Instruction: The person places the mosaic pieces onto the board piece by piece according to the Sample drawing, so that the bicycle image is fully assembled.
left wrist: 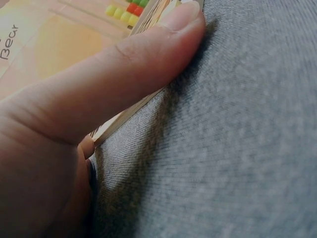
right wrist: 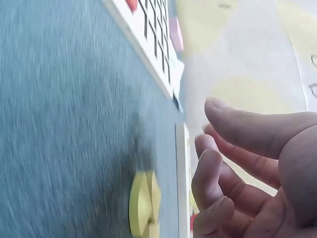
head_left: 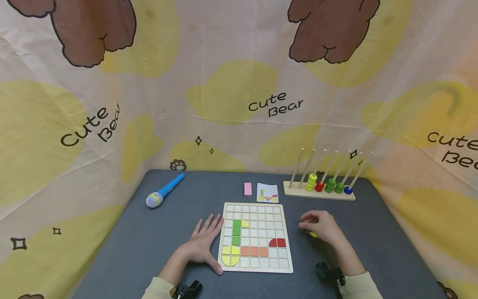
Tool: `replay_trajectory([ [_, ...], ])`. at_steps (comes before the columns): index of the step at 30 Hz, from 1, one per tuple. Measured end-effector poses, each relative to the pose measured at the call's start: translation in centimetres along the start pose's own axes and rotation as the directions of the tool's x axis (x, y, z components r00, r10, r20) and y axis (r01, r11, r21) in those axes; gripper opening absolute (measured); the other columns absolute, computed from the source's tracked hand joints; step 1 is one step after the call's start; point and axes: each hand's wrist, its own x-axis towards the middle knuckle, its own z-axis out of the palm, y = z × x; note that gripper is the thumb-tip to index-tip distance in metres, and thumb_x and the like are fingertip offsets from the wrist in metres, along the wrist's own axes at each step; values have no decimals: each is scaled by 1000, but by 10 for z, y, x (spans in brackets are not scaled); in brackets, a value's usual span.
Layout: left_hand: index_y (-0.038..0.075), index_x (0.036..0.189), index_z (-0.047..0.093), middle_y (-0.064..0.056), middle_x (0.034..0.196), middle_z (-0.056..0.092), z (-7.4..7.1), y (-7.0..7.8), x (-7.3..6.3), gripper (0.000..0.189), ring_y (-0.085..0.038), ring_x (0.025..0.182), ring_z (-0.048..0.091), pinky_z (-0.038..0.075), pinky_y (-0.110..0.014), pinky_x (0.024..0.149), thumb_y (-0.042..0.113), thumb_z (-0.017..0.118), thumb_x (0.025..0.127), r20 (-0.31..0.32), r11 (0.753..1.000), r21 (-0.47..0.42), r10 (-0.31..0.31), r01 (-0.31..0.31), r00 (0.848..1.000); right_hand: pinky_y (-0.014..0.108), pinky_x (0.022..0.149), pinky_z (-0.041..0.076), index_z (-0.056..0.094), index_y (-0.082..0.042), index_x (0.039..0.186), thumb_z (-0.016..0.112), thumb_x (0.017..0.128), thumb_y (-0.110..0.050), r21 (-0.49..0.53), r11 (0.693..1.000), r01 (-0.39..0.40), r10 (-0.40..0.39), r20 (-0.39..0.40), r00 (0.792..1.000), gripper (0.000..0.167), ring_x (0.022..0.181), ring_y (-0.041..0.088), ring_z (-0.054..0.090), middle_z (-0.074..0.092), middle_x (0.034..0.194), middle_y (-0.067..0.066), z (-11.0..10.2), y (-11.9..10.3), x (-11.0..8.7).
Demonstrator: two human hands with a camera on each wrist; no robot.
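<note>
A white grid board (head_left: 266, 224) lies on the grey table with green, yellow, orange and red pieces set in its squares. Fingers spread, my left hand (head_left: 199, 247) rests along the board's left edge; its thumb (left wrist: 133, 62) lies against the board's side in the left wrist view. To the right of the board, my right hand (head_left: 324, 225) hovers with loosely bent fingers. Nothing sits between its thumb and fingers in the right wrist view. Below that hand are yellow pieces (right wrist: 141, 203) on the table, mostly hidden by it in the head view.
Behind the board lie a pink block (head_left: 247, 189) and a small pattern card (head_left: 267, 193). A wooden peg rack (head_left: 319, 195) with coloured beads stands at the back right. At the back left is a blue toy microphone (head_left: 166, 191). A printed cloth (head_left: 224, 91) hangs behind the table.
</note>
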Motion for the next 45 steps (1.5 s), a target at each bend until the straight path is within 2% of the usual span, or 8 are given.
replay_trajectory([
  [11,16,164,7,-7,172,0,0,0,-1,150,-33,157,-9,-7,-63,121,76,86,51,-7,1000,28,-8,8,1000,28,65,51,74,-2,106,78,89,-24,-22,999,-36,36,-11,999,28,75,19,58,69,88,7,-16,20,3],
  [20,15,164,8,-7,172,0,0,1,-2,150,-34,157,-9,-8,-63,121,73,88,51,-16,1000,11,-3,3,1000,30,61,41,74,-4,95,82,83,-41,-153,975,-160,156,-39,987,40,74,22,53,63,80,5,-11,31,4],
  [25,15,164,8,-7,172,0,-1,3,-2,150,-33,157,-9,-8,-63,121,73,88,51,-10,1000,13,-3,3,1000,32,60,41,71,-2,94,83,82,-38,-174,967,-184,179,-41,983,39,74,23,53,61,79,7,-7,27,3],
  [28,16,164,8,-7,171,0,-3,4,-3,149,-34,157,-9,-7,-64,121,73,88,52,-5,1000,13,-3,3,1000,31,60,41,70,-2,93,83,84,-32,-167,972,-169,165,-35,986,34,73,22,53,60,78,8,-5,25,5],
  [35,16,164,7,-7,171,-1,-1,2,-2,150,-34,157,-9,-8,-63,121,75,87,51,-5,1000,19,-11,11,1000,29,60,46,68,-6,88,83,84,-20,-89,993,-79,76,-47,996,21,74,22,54,62,82,7,-2,23,8],
  [41,17,164,7,-6,172,-1,1,0,-1,150,-32,157,-10,-8,-62,121,76,86,51,-6,999,29,-13,14,1000,29,58,48,72,-8,91,82,85,-21,-30,999,-19,16,-76,997,17,71,20,55,65,80,5,-3,15,9],
  [45,17,164,6,-6,172,-1,0,0,-2,150,-32,157,-10,-8,-62,121,75,86,52,-5,1000,28,-13,14,1000,28,60,48,77,-9,97,83,84,-24,7,1000,12,-12,-55,998,21,75,21,54,67,83,4,-6,6,6],
])
